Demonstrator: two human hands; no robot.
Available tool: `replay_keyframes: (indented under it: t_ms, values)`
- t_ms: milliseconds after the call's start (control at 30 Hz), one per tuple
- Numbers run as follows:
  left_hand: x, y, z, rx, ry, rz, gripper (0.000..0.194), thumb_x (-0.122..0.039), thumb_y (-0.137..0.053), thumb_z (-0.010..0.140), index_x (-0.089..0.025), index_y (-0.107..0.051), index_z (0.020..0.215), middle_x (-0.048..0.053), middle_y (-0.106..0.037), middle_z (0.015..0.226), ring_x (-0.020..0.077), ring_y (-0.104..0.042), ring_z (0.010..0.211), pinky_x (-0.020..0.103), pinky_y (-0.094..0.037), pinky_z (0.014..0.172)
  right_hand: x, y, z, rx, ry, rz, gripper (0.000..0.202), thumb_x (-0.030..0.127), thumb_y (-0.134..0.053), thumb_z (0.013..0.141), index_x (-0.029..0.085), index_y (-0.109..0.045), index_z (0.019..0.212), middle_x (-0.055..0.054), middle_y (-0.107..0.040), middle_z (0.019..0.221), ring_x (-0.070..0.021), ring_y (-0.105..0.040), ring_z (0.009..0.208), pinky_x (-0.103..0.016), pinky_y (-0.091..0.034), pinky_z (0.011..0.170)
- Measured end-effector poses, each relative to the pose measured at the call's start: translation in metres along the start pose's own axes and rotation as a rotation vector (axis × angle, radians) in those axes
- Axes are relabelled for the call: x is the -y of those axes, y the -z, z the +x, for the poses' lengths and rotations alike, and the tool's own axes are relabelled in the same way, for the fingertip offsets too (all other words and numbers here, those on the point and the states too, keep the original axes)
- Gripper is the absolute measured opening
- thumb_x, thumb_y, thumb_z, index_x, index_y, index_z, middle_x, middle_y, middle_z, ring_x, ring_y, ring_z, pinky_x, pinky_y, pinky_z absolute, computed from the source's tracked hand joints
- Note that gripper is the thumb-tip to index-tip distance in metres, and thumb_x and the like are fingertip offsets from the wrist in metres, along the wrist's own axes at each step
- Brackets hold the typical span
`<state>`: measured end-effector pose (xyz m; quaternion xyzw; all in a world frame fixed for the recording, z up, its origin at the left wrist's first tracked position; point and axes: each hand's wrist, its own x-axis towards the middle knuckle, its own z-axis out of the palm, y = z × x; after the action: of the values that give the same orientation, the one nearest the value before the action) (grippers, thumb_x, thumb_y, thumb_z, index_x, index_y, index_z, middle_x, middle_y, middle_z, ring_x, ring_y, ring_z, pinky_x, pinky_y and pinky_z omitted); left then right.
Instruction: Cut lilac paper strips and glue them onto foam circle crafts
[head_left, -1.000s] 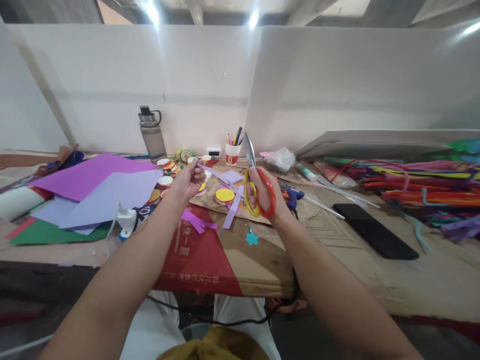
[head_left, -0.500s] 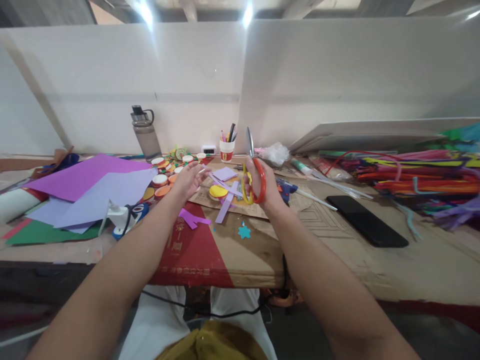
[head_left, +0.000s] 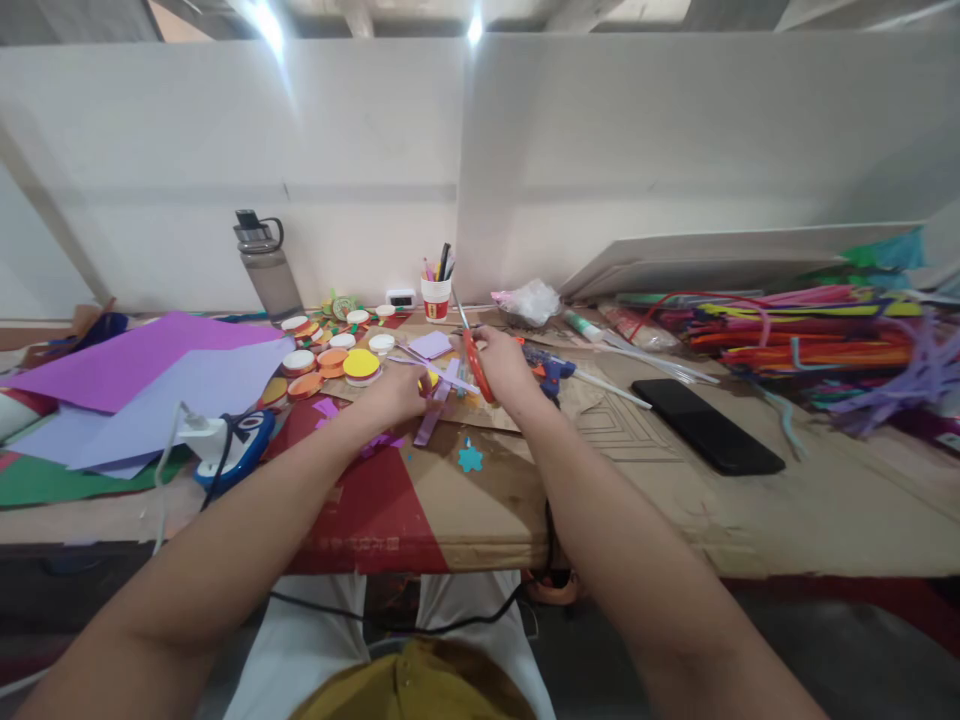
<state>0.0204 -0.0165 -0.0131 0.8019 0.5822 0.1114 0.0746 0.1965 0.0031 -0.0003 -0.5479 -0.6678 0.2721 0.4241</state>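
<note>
My right hand (head_left: 499, 365) is closed round the red-handled scissors (head_left: 475, 362), whose blades point up and away over the table. My left hand (head_left: 405, 392) is to the left of it, with its fingers bent down at a small yellow disc (head_left: 428, 380) beside lilac paper strips (head_left: 439, 405); whether the fingers grip the disc or a strip is too small to tell. Left of the left hand, a yellow disc (head_left: 361, 363) tops a stack among white and orange discs. A turquoise flower-shaped piece (head_left: 470, 457) lies in front of the hands.
Purple and lilac sheets (head_left: 172, 350) and a blue power strip (head_left: 244, 440) are at left. A bottle (head_left: 270, 270) and a pen cup (head_left: 436, 298) stand behind. A glue gun (head_left: 553, 371), a phone (head_left: 705, 425) and colourful pipe cleaners (head_left: 817, 340) are at right.
My left hand has come down and right to the paper pieces. My right hand has lowered, tilting the scissors. A yellow disc now tops the stack at left. The view has shifted slightly right.
</note>
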Motion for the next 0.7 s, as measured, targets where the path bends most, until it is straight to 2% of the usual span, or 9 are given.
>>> replay_keyframes:
  t_ms: [100, 167, 267, 433, 533, 633, 700]
  values:
    - [-0.001, -0.006, -0.002, 0.016, 0.006, -0.023, 0.028, -0.034, -0.068, 0.067, -0.017, -0.066, 0.090, 0.007, -0.068, 0.086, 0.0189, -0.061, 0.075, 0.026, -0.039, 0.061, -0.002, -0.002, -0.001, -0.024, 0.015, -0.296, 0.036, 0.048, -0.054, 0.083, 0.018, -0.069, 0.093, -0.012, -0.072, 0.092, -0.0248, -0.066, 0.086, -0.033, -0.047, 0.076]
    - [-0.003, -0.009, -0.002, 0.012, 0.040, -0.054, 0.026, -0.028, -0.068, 0.065, -0.018, -0.065, 0.089, 0.006, -0.068, 0.084, 0.0181, -0.061, 0.074, 0.025, -0.039, 0.059, -0.004, -0.003, -0.001, -0.004, -0.004, -0.385, 0.036, 0.047, -0.051, 0.084, 0.018, -0.069, 0.095, -0.013, -0.072, 0.096, -0.0258, -0.066, 0.090, -0.033, -0.047, 0.078]
    - [-0.004, -0.007, -0.002, 0.048, 0.099, -0.134, 0.029, -0.026, -0.069, 0.062, -0.018, -0.064, 0.089, 0.003, -0.068, 0.080, 0.0166, -0.061, 0.069, 0.024, -0.040, 0.057, -0.008, -0.004, 0.002, 0.019, -0.048, -0.447, 0.038, 0.048, -0.047, 0.086, 0.019, -0.068, 0.098, -0.013, -0.072, 0.099, -0.0256, -0.067, 0.092, -0.032, -0.047, 0.078]
    - [0.008, 0.024, -0.004, 0.289, 0.109, -0.181, 0.031, -0.025, -0.067, 0.059, -0.018, -0.067, 0.089, 0.000, -0.066, 0.070, 0.0140, -0.057, 0.060, 0.022, -0.038, 0.053, -0.017, -0.004, 0.007, 0.025, -0.093, -0.550, 0.039, 0.046, -0.047, 0.085, 0.019, -0.065, 0.106, -0.014, -0.071, 0.102, -0.0267, -0.066, 0.096, -0.033, -0.047, 0.078]
    - [0.023, 0.047, -0.008, 0.397, -0.021, -0.153, 0.010, -0.022, -0.066, 0.057, -0.019, -0.067, 0.067, -0.001, -0.061, 0.060, 0.0118, -0.052, 0.054, 0.022, -0.034, 0.051, -0.021, -0.005, 0.007, 0.034, -0.114, -0.617, 0.038, 0.040, -0.048, 0.084, 0.016, -0.063, 0.109, -0.017, -0.069, 0.105, -0.0287, -0.065, 0.098, -0.034, -0.048, 0.078]
    - [0.034, 0.063, -0.013, 0.476, -0.127, -0.270, 0.004, -0.021, -0.069, 0.058, -0.020, -0.066, 0.060, -0.001, -0.059, 0.057, 0.0116, -0.050, 0.052, 0.023, -0.034, 0.051, -0.024, -0.007, 0.006, 0.074, -0.139, -0.658, 0.035, 0.035, -0.053, 0.081, 0.014, -0.065, 0.106, -0.019, -0.069, 0.104, -0.0299, -0.066, 0.096, -0.035, -0.048, 0.075]
    - [0.037, 0.070, -0.017, 0.521, -0.151, -0.346, 0.007, -0.024, -0.071, 0.060, -0.020, -0.067, 0.062, 0.000, -0.060, 0.058, 0.0122, -0.051, 0.053, 0.023, -0.036, 0.052, -0.023, -0.008, 0.004, 0.110, -0.151, -0.691, 0.033, 0.032, -0.055, 0.080, 0.013, -0.066, 0.104, -0.020, -0.069, 0.103, -0.0307, -0.066, 0.094, -0.035, -0.048, 0.074]
